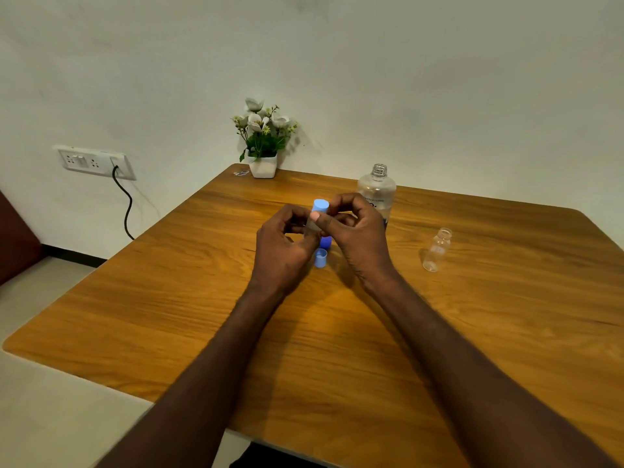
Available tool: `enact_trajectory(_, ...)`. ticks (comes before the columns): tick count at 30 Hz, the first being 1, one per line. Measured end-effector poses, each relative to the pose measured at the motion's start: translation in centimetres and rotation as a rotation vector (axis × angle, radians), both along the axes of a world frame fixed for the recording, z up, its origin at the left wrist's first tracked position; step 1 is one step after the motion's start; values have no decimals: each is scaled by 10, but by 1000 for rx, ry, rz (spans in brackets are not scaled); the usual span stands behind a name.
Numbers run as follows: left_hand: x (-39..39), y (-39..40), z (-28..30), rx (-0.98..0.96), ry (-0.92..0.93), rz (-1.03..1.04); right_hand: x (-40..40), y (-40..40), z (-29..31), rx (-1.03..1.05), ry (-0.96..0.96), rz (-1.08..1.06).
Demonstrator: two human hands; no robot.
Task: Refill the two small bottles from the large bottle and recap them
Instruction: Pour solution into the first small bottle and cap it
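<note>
Above the middle of the wooden table (337, 332), both hands hold a small bottle (312, 224) with a light blue cap (320, 205) on top. My left hand (287, 244) grips the bottle's body, which is mostly hidden by fingers. My right hand (358, 231) pinches the bottle just below the cap. The large clear bottle (377, 190) stands uncapped behind my right hand. A second small clear bottle (436, 250) stands uncapped to the right. A light blue cap (320, 258) and a darker blue cap (326, 242) lie on the table below my hands.
A white pot of flowers (263, 165) stands at the table's far edge against the wall. A wall socket (96, 162) with a black cable is to the left. The table's left edge runs diagonally beside a light floor.
</note>
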State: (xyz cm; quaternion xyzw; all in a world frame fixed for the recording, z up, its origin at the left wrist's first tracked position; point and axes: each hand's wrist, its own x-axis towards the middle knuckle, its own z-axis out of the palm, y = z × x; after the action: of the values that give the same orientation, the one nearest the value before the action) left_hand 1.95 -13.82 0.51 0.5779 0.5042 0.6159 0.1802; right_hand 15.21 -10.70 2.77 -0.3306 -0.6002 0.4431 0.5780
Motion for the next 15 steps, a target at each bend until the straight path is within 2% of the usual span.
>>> enact_trajectory(4, -2, 1, -1, -12, -17, -5, 2, 0, 3, 26, -9, 51)
enact_trajectory(7, -2, 2, -1, -6, -18, -8, 1, 1, 1, 48, -74, -7)
enact_trajectory(12, -1, 1, -1, 3, 0, -11, 2, -1, 3, 34, -42, -7)
enact_trajectory(15, -1, 0, -1, 2, 10, -16, 2, 1, 1, 56, -95, -29)
